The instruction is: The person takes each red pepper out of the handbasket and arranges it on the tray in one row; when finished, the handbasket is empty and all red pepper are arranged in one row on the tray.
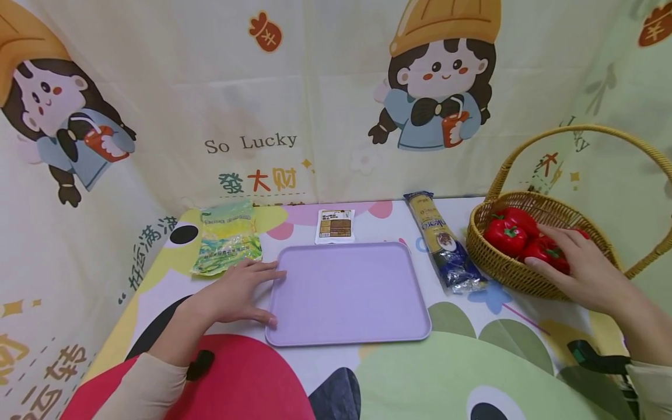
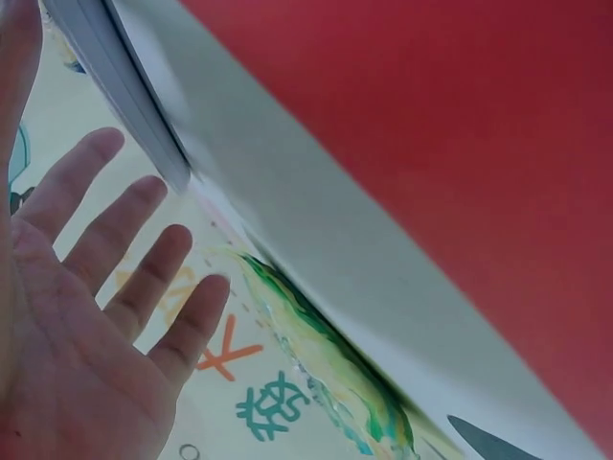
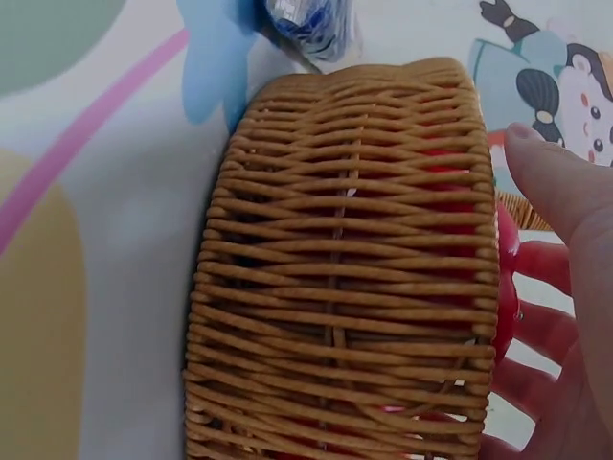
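A lilac tray [image 1: 349, 294] lies flat on the table. My left hand [image 1: 231, 294] is at its left edge, fingers spread, fingertips over the rim; whether they touch it I cannot tell. The left wrist view shows the palm of that hand [image 2: 91, 316] with its fingers apart. On the right, a wicker basket [image 1: 485, 265] with a tall handle holds several red bell peppers [image 1: 505, 238]. Reaching over the basket's rim, my right hand [image 1: 590, 274] rests its extended fingers on the peppers. From the right wrist, the basket's woven side [image 3: 354, 268] hides much of them.
A green and yellow plastic packet [image 1: 228, 236] lies behind my left hand. Behind the tray is a small white and brown sachet [image 1: 335, 226]. A long blue and gold pasta packet [image 1: 443, 242] lies between tray and basket. Printed cloth [image 1: 336, 116] hangs at the back.
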